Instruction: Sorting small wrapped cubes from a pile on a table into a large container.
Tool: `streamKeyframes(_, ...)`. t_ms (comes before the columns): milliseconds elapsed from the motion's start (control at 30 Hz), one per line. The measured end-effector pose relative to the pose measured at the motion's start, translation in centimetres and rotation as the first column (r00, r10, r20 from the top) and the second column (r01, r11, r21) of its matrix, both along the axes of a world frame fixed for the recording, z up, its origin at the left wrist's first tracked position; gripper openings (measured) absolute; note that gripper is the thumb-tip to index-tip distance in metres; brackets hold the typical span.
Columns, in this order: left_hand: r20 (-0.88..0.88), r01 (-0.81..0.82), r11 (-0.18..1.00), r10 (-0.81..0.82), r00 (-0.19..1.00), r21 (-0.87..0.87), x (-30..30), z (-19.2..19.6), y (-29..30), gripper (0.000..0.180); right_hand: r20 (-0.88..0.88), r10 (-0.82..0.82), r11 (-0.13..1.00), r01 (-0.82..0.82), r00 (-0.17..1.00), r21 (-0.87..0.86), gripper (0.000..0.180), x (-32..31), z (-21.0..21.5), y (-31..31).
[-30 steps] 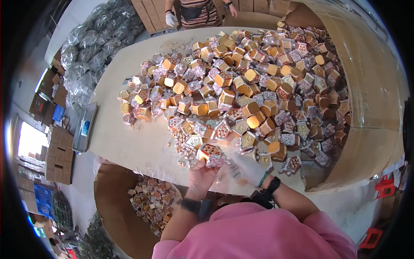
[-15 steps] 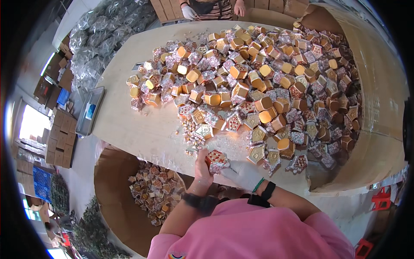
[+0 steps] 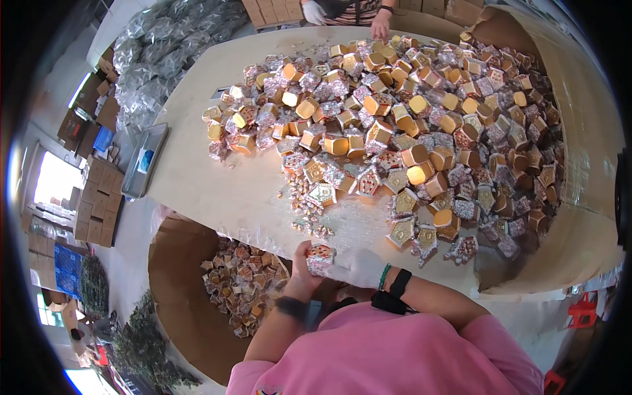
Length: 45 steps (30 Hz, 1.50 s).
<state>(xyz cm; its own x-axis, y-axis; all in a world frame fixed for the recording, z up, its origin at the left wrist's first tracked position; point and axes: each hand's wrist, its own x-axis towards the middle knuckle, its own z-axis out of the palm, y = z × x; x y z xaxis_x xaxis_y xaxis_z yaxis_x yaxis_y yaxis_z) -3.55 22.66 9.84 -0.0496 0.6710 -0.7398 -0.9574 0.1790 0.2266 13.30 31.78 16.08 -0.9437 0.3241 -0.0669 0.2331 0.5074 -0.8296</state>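
A small house-shaped ornament (image 3: 320, 255), patterned red and white with a frosted coating, is held just off the near edge of the table. My bare left hand (image 3: 301, 268) grips its left side, thumb up along the edge. On its right side is my right hand (image 3: 367, 268) in a white glove, fingers against the ornament; the fingertips are partly hidden. Beyond my hands, a big heap of similar ornaments (image 3: 415, 155) with tan bases covers much of the table (image 3: 191, 158). Loose bead-like crumbs (image 3: 309, 214) lie between the heap and my hands.
Below the table's left edge stands a large cardboard bin (image 3: 174, 289) partly filled with ornaments. A cardboard wall (image 3: 586, 171) borders the heap on the right. A metal tray (image 3: 146, 161) sits at the left edge. Across the table, a co-worker's bare hand (image 3: 380, 25) reaches to the heap.
Both my hands have brought the ornament nearer to me and a little left, and it has turned slightly. The co-worker's bare hand has come down to the heap. My view has shifted slightly.
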Motion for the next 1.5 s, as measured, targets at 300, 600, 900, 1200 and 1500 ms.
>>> streamKeyframes(300,-0.220,-0.396,0.918,0.386,0.896,0.000,-7.3,3.5,-7.7,0.042,-0.180,-0.266,0.928,0.202,0.947,-0.312,0.017,1.0,0.2,2.0)
streamKeyframes(600,-0.816,-0.282,0.918,-0.381,-0.434,-0.279,-12.1,2.3,-7.6,0.038,-0.161,-0.775,0.632,0.749,0.611,-0.200,0.014,11.4,3.1,12.7)
streamKeyframes(900,-0.862,0.512,0.709,-0.288,-0.417,-0.485,11.2,1.3,8.9,0.049,-0.369,-0.722,0.470,0.807,0.585,0.358,0.036,15.9,3.3,12.9)
streamKeyframes(1200,-0.851,0.609,0.644,-0.131,-0.508,-0.463,13.0,-0.4,9.1,0.062,-0.278,-0.790,0.526,0.837,0.546,0.151,0.017,17.1,1.1,8.1)
streamKeyframes(1500,-0.919,0.607,0.736,-0.055,-0.391,-0.302,11.0,-0.8,8.0,0.063,-0.309,-0.789,0.516,0.846,0.531,0.137,0.014,15.8,0.8,6.9)
